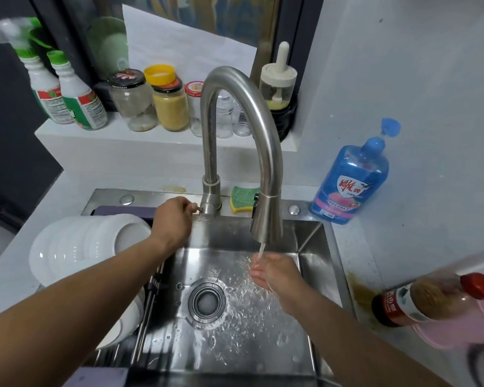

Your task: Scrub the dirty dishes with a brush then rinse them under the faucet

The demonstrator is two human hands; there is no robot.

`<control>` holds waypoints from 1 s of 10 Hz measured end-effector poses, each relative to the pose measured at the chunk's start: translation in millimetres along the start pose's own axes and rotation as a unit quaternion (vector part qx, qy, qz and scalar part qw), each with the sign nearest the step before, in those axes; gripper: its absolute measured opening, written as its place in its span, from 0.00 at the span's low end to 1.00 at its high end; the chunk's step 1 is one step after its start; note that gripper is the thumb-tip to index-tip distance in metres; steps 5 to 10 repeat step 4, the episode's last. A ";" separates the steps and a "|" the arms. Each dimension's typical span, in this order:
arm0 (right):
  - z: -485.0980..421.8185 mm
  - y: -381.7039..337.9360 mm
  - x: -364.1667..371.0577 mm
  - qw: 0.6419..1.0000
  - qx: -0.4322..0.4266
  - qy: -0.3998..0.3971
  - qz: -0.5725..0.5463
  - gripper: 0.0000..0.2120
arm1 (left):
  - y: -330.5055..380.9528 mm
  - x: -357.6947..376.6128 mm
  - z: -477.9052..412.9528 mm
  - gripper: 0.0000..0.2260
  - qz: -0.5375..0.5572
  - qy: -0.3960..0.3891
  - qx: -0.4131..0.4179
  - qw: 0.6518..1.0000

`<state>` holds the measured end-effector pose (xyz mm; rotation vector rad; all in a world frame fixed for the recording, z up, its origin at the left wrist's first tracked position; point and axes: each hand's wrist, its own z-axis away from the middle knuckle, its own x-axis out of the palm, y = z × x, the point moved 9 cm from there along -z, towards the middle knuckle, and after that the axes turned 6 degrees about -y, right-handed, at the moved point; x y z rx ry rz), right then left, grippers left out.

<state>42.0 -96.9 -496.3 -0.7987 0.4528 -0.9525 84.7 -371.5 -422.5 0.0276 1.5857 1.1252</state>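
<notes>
Steel sink [229,236] wet at centre, faucet [263,129] at 12 o'clock running, left hand [173,219] pinching lever [198,209] at faucet base, right hand [274,272] open, fingers relaxed under stream, white plates [90,247] stacked at 9 o'clock, sponge [242,198] behind faucet.

Right of centre, the blue soap bottle [352,177] carries a white shield label with the red brand characters 雕牌. The print is too blurred to read on the lower-right sauce bottle [430,300], the upper-left spray bottles [81,104] and the jar lids [126,78].
</notes>
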 end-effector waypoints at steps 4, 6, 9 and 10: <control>15.7 -7.7 -6.1 0.990 -0.017 0.010 0.143 0.16 | -3.3 3.4 -13.0 0.12 0.003 0.000 -0.006 1.000; 15.7 -7.7 -6.1 0.990 -0.017 0.010 0.143 0.16 | -3.3 3.4 -13.0 0.12 0.003 0.000 -0.006 1.000; 15.7 -7.7 -6.1 0.990 -0.017 0.010 0.143 0.16 | -3.3 3.4 -13.0 0.12 0.003 0.000 -0.006 1.000; 15.7 -7.7 -6.1 0.990 -0.017 0.010 0.143 0.16 | -3.3 3.4 -13.0 0.12 0.003 0.000 -0.006 1.000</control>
